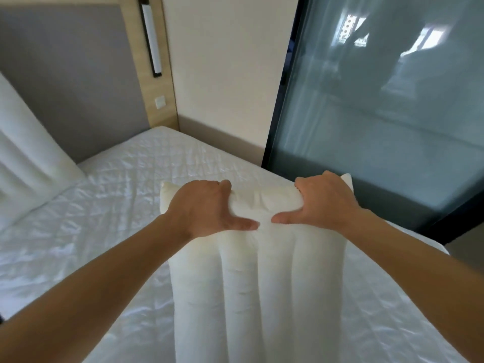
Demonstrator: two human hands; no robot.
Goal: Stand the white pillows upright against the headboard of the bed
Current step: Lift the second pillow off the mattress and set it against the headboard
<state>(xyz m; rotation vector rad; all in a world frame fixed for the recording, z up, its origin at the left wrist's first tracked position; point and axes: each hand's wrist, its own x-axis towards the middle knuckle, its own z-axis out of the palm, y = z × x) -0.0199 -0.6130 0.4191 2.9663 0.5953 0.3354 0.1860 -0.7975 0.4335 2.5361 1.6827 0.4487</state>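
Note:
A white ribbed pillow (264, 279) hangs upright in front of me over the bed (117, 195). My left hand (207, 208) grips its top edge near the left corner, thumb stretched along the front. My right hand (322, 203) grips the same edge near the right corner. A second white pillow (28, 155) leans against the grey padded headboard (78, 82) at the far left, partly cut off by the frame. The stretch of headboard to the right of it is bare.
A wooden panel with a long wall lamp (151, 38) and a switch (160, 102) borders the headboard. A cream wall (227, 61) runs along the bed's far side. A dark-framed frosted glass partition (379, 100) stands to the right.

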